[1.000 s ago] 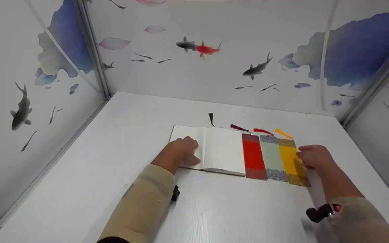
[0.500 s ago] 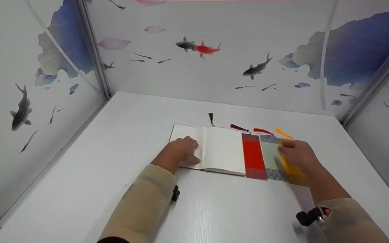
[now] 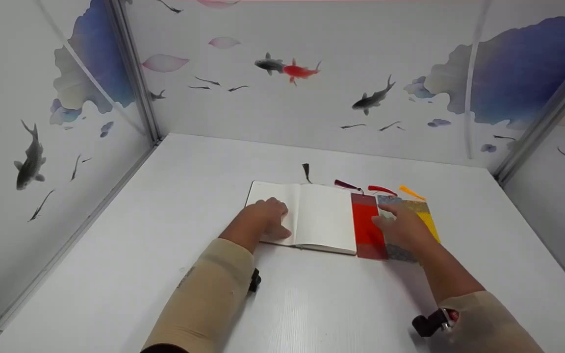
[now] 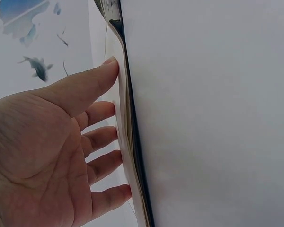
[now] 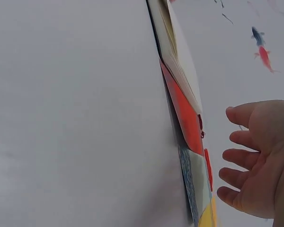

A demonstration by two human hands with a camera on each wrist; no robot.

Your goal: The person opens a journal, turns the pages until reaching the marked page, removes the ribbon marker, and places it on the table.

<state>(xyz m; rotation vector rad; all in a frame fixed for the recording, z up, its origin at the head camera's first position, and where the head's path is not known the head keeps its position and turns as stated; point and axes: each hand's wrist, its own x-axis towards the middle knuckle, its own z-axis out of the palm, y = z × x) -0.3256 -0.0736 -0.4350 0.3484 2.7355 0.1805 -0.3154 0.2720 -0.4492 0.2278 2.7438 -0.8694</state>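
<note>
An open notebook [image 3: 325, 215] with blank pages lies on the white table. My left hand [image 3: 265, 218] presses its left page, thumb and fingertips spread on the paper, as the left wrist view also shows. To the notebook's right lie three tasselled bookmarks side by side: a red bookmark [image 3: 368, 223], a pale green bookmark [image 3: 400, 253] and a yellow bookmark [image 3: 428, 223]. Over the pale green one hovers my right hand [image 3: 405, 228], its fingers relaxed and holding nothing in the right wrist view [image 5: 255, 158]. It partly hides the green and yellow bookmarks.
A dark tassel [image 3: 306, 171] sticks out past the notebook's top edge. Beyond the bookmarks' upper ends lie a maroon tassel [image 3: 346, 185], a red tassel [image 3: 381, 189] and an orange tassel [image 3: 412, 191]. White panels printed with fish enclose the table [image 3: 312, 304] at the back and sides.
My right hand has moved left, from the yellow bookmark's right edge to over the pale green bookmark. The left hand, notebook and bookmarks have stayed in place.
</note>
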